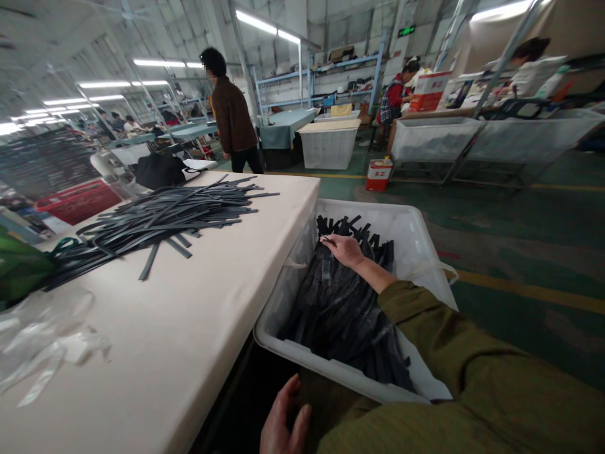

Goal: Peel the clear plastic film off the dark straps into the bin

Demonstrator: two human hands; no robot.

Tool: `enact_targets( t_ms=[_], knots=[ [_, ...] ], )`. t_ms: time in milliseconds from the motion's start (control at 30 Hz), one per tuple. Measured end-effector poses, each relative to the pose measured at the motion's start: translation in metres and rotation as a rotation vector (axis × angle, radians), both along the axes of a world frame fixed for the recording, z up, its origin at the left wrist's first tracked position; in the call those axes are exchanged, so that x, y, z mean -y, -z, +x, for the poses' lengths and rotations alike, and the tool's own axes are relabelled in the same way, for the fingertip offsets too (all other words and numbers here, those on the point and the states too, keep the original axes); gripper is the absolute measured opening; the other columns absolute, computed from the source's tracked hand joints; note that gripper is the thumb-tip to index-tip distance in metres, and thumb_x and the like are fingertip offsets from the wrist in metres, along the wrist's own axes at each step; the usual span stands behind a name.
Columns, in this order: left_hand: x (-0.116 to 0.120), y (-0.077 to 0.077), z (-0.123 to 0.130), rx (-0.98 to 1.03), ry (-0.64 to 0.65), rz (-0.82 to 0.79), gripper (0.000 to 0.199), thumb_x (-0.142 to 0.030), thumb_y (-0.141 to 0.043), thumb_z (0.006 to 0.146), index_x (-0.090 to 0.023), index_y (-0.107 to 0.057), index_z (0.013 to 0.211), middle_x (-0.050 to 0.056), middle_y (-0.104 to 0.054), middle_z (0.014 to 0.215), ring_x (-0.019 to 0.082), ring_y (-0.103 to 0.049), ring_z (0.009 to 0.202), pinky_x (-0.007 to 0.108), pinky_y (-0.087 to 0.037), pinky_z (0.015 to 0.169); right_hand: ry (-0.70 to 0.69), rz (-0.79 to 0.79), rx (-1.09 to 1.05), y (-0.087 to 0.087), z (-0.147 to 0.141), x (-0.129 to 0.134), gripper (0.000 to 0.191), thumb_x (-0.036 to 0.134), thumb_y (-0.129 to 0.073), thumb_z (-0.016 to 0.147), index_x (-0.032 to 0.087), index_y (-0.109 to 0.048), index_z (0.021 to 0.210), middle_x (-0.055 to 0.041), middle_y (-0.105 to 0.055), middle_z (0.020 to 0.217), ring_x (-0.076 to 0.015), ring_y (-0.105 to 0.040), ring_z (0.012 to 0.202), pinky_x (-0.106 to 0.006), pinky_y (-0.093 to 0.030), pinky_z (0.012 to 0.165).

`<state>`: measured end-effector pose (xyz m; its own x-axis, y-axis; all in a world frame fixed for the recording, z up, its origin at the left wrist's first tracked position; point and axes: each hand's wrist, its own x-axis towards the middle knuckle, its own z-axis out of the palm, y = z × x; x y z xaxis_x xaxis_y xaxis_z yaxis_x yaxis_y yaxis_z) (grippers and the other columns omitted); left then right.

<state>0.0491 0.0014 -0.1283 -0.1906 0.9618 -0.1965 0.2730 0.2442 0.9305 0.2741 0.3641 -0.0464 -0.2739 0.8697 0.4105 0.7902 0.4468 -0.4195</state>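
Over a white plastic bin [428,236], my right hand [347,251] is closed in a pinch. What its fingertips hold, if anything, is too small to make out. Under that hand lies a bundle of dark strips [350,321], partly covered by clear plastic film, with loose strip ends fanned out at the far side. My left hand [286,424] is low at the bottom of the view, fingers apart and holding nothing, between the table edge and the near rim of the bin. A pile of grey-black strips [174,214] is spread across the white table [203,328] to the left.
Crumpled clear plastic [51,340] and a green bag [21,265] lie at the table's left. A person in a brown jacket [234,113] stands beyond the table. Further off are white bins [328,148], a red-and-white can [379,174] and other people at workstations.
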Motion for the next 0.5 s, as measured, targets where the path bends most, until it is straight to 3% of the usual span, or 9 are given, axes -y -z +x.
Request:
enact_targets(
  t_ms=[133, 233, 400, 500],
  knots=[
    [-0.001, -0.005, 0.002, 0.025, 0.008, -0.006, 0.061, -0.059, -0.057, 0.081, -0.018, -0.063, 0.125, 0.014, -0.072, 0.117, 0.027, -0.069, 0.105, 0.035, -0.053, 0.096, -0.024, -0.039, -0.038, -0.009, 0.007, -0.011, 0.041, 0.045, -0.066, 0.092, 0.020, -0.065, 0.124, -0.0089, -0.068, 0.127, -0.0234, -0.065, 0.114, -0.041, -0.049, 0.101],
    [-0.002, -0.008, 0.003, 0.044, -0.008, -0.026, 0.059, -0.061, -0.055, 0.083, -0.018, -0.064, 0.123, 0.013, -0.073, 0.115, 0.027, -0.068, 0.109, 0.035, -0.052, 0.098, 0.060, -0.076, -0.110, -0.014, 0.016, -0.021, 0.041, 0.047, -0.063, 0.094, 0.019, -0.064, 0.124, -0.0087, -0.069, 0.125, -0.0237, -0.064, 0.114, -0.044, -0.047, 0.103],
    [-0.001, -0.006, 0.001, 0.026, 0.013, -0.041, 0.058, -0.058, -0.054, 0.083, -0.018, -0.064, 0.124, 0.013, -0.073, 0.116, 0.028, -0.068, 0.110, 0.037, -0.051, 0.100, 0.268, -0.199, -0.292, -0.011, 0.032, -0.041, 0.033, 0.044, -0.054, 0.100, 0.015, -0.067, 0.108, -0.0050, -0.072, 0.098, -0.0180, -0.069, 0.084, -0.040, -0.057, 0.082],
    [0.000, -0.002, 0.001, 0.020, 0.033, -0.051, 0.060, -0.058, -0.056, 0.082, -0.017, -0.063, 0.125, 0.014, -0.072, 0.117, 0.028, -0.067, 0.110, 0.038, -0.050, 0.101, 0.308, -0.257, -0.415, -0.011, 0.038, -0.059, 0.030, 0.040, -0.056, 0.100, 0.014, -0.063, 0.114, -0.0051, -0.069, 0.101, -0.0161, -0.068, 0.079, -0.034, -0.059, 0.072]
  ],
)
